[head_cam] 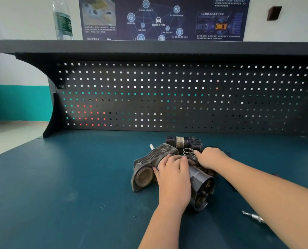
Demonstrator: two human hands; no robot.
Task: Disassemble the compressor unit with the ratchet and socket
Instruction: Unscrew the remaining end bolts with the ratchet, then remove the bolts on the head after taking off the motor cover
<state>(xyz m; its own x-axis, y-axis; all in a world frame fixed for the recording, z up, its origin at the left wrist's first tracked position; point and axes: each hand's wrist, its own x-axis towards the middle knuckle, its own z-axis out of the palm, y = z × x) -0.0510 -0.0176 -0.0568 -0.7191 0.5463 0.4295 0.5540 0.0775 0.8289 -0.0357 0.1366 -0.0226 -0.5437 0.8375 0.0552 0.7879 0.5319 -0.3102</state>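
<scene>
A: Compressor unit (158, 166) sits mid-bench on the blue bench top (60, 186), a bit right of centre; finned housing to the left, round open bore facing near-left, grey cylindrical end (201, 187) pointing near-right; a darker motor section (183, 141) at the far side, by the pegboard (167, 96).

B: Step? We read it as hand work between bolts; no tool in either hand; looks like parts being pulled apart or steadied; judgement only.

A: Agreed; left hand (173, 175) lies over the top of the unit between housing and cylinder, fingers bent down over it, gripping or pressing, we can't tell which; right hand (209, 157) is on the far-right part, fingers curled onto the dark piece just beside a coil spring (188, 151); whether it pinches something small is hidden.

B: Ratchet?

A: Only a chrome tool end (253, 216) shows near-right on the bench, partly under the right forearm; well apart from the unit; could be the ratchet or an extension with a bit, too little in view.

B: Next move, we'd guess: keep the left hand bracing, free the loose piece or fetch that tool; watch the spring, it could roll or jump.

A: Outward: bottle (62, 18) on the shelf far-left; poster (164, 18) behind.
</scene>
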